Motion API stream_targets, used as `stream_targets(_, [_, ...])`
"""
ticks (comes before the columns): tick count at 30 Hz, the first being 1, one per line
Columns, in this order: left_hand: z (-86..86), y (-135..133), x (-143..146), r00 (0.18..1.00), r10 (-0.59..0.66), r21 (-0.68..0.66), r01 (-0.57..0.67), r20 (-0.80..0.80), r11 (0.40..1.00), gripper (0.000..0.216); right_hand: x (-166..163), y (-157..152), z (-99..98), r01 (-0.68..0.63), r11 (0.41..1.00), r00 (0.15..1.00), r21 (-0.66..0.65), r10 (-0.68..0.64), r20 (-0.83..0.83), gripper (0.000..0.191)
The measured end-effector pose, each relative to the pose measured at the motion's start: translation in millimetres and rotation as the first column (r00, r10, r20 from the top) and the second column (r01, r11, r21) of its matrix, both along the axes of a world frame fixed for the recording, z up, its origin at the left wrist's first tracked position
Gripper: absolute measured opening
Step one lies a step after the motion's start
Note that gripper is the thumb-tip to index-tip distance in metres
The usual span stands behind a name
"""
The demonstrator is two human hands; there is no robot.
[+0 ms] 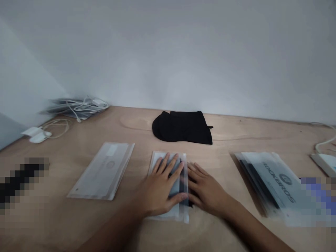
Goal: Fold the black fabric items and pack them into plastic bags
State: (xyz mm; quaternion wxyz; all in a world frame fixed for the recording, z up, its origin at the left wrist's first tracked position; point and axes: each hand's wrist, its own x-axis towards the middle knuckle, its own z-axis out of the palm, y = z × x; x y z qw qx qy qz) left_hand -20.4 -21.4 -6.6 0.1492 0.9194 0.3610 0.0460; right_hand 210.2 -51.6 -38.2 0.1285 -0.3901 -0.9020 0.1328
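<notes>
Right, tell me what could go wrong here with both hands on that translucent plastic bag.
The translucent plastic zip bag under the left hand and right hand could slide on the smooth, pale wooden tabletop. The dark flat item inside, near the bag's right edge, might crease or snag on the seal.

Plastic sleeve (183, 210) mostly covered, printed packet (278, 185) blurred at right, pixelated patch (22, 183) at left
</notes>
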Motion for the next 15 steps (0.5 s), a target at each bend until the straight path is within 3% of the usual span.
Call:
stream_targets(4, [3.9,1.1,0.0,0.999,0.006,-0.009,-0.006,-0.036,1.0,0.081,-15.7,4.3,-4.7,-0.007,1.0,0.999,0.005,0.007,-0.054,0.056])
stream_targets(8, [2.2,2.1,-1.2,0.999,0.043,0.016,-0.043,-0.011,0.999,0.08,-6.2,-1.8,-0.9,0.026,0.999,0.99,0.024,-0.022,-0.137,0.045])
stream_targets(11, [-1.0,1.2,0.3,0.998,0.059,0.035,-0.059,0.003,0.998,0.077,0.4,-11.0,10.6,-0.038,0.999,0.98,0.028,0.043,-0.193,0.014])
stream_targets(15, [-4.5,2.7,2.2,0.998,0.064,0.044,-0.064,0.001,0.997,0.073,-2.4,-17.9,25.5,-0.146,0.988,0.979,-0.048,0.137,-0.15,0.009])
